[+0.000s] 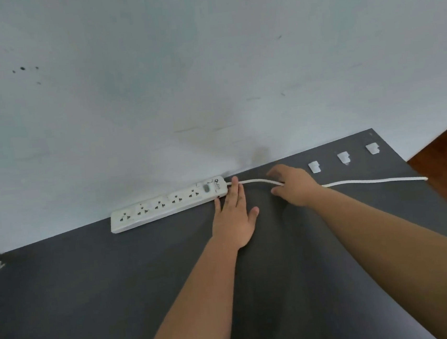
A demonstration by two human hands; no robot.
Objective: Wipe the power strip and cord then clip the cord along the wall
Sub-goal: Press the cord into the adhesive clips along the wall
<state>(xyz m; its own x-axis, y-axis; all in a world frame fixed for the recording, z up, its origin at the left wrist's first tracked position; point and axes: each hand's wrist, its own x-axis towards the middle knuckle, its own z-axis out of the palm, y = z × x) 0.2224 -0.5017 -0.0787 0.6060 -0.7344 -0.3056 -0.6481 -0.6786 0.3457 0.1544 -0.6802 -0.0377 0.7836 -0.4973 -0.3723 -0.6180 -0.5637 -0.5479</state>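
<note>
Head view: left hand [232, 217] flat, fingers spread, steadying power strip [168, 203]; right hand [293, 185] closed around cord [256, 181], likely positioning it.

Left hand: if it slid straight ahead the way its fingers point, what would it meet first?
The left hand already has a fingertip at the cord; just beyond, it would probably meet the wall.

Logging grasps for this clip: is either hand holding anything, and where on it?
The right hand grips the white cord a short way from the power strip. The left hand lies flat and open, holding nothing.
</note>
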